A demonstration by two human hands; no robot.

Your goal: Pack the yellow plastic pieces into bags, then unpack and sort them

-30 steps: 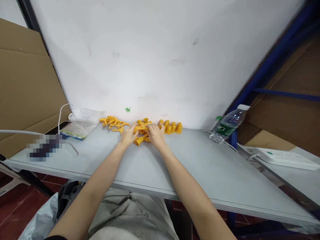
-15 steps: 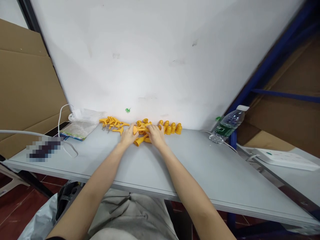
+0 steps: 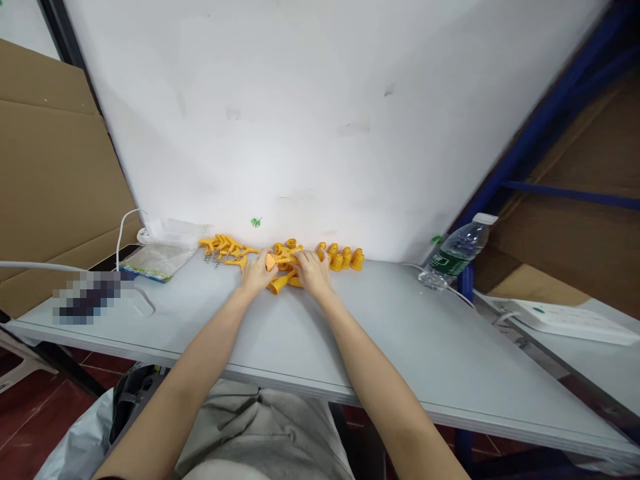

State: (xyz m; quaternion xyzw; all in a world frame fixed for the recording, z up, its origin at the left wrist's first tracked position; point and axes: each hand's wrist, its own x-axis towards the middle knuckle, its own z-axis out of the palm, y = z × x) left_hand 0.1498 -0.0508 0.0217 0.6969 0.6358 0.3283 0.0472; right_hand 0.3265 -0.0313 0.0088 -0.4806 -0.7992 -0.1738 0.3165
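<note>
My left hand is closed on the left end of a yellow plastic piece. The right end of that piece is between the fingers of my right hand. Under and behind it lie more yellow parts, among them a cone-shaped one tilted on the table. To the left is a pile of yellow forked pieces with small metal chains. Right of my right hand, several yellow cups stand in a group by the white wall.
Clear plastic bags and a white cable lie on the left of the grey table. A bottle with a green label leans at the right, near a white power strip. Cardboard stands at the left.
The yellow piece between my hands has turned slightly, and its left end shows more. My hands have hardly moved.
</note>
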